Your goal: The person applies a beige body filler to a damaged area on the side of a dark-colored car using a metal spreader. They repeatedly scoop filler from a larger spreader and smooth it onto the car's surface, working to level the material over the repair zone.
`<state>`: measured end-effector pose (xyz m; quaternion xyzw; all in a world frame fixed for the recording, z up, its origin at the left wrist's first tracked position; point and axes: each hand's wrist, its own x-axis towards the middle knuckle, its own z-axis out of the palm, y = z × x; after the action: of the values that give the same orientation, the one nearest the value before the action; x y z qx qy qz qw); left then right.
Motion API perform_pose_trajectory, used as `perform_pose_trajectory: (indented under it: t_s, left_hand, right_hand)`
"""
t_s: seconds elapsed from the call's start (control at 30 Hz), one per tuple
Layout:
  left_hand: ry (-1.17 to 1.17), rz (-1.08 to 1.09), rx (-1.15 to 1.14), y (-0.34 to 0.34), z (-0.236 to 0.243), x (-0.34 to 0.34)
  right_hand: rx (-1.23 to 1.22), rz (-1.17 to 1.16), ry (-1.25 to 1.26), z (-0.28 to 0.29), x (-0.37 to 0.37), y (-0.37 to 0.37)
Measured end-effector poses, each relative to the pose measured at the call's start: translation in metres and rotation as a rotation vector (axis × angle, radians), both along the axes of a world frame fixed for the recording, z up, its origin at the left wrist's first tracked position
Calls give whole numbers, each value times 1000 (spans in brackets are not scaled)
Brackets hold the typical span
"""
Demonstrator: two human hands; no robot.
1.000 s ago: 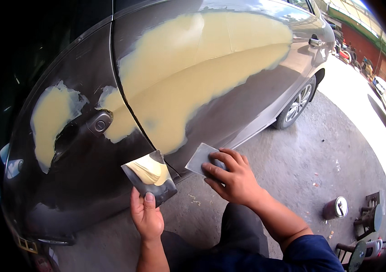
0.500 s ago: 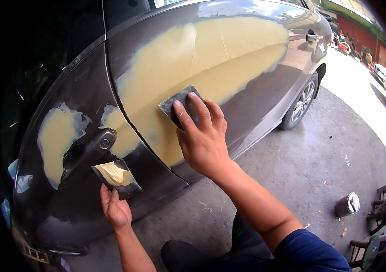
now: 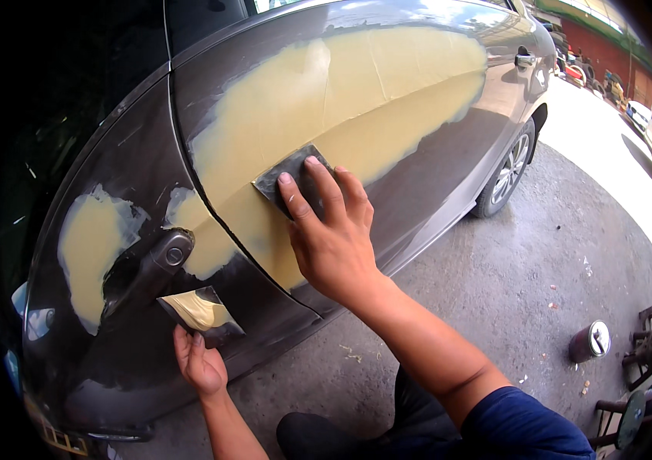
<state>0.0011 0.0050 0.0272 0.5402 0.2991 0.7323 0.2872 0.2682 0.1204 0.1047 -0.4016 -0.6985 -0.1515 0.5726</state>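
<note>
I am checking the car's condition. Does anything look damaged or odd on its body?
Yes. The dark car door carries a large yellowish filler patch, and smaller ones flank the door handle: uneven, unpainted. The right hand presses a grey spreader on it; the left hand holds a filler-smeared board.

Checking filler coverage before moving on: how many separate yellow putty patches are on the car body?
3: a large patch across the door, a small patch beside the door handle, and a left patch further left. More may be hidden.

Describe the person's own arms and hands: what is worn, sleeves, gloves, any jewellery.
Both hands are bare: no gloves, rings or watch visible on the left hand or right hand. The right arm carries a dark blue short sleeve ending above the elbow. The left forearm is bare; no sleeve shows.
</note>
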Motion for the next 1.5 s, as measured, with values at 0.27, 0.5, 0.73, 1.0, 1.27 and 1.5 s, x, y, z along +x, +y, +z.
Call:
perform_pose_trajectory:
  t_s: [0.27,0.5,0.73,1.0,1.27,1.5]
  left_hand:
    - [-23,-10,15,1,-4,-2]
    - [-3,-3,20,0,-4,-3]
    - [-5,-9,17,1,-3,-1]
    - [3,8,11,-1,-3,-1]
    - [33,-2,28,1,-3,-1]
    - [-2,10,15,0,-5,-2]
  right_hand:
    - [-22,-21,-44,-1,1,0]
    - [1,17,0,2,3,-7]
    - [4,-14,-38,-3,1,4]
    - [0,13,-10,1,5,-7]
    - [-21,-38,-64,2,2,-3]
    - [-62,-6,-49,-5,7,-20]
